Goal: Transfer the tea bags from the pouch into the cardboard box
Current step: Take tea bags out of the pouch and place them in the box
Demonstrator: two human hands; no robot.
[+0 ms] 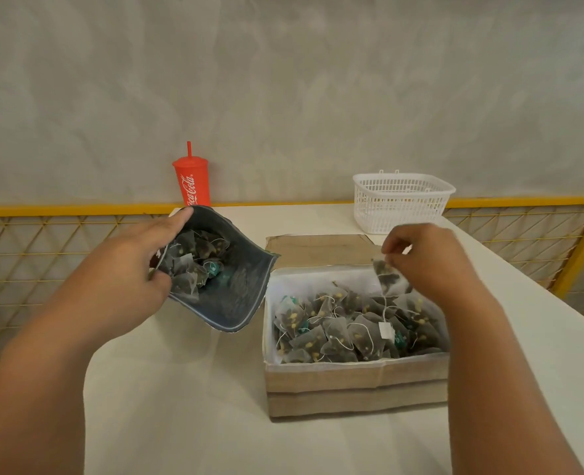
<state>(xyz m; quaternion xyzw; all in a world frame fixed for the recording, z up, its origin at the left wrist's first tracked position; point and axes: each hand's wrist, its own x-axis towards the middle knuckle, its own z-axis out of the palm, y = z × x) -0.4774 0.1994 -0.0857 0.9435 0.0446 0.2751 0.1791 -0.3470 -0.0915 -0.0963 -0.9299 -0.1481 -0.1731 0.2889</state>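
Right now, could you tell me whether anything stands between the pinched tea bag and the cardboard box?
Nothing visible does: the right hand pinches the tea bag over the open cardboard box, whose flap lies folded back.

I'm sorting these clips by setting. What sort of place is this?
Probably a staged indoor work area: a white table stands before a bare grey wall, a yellow mesh fence runs behind it, and a red Coca-Cola cup and a white plastic basket sit at its far edge.
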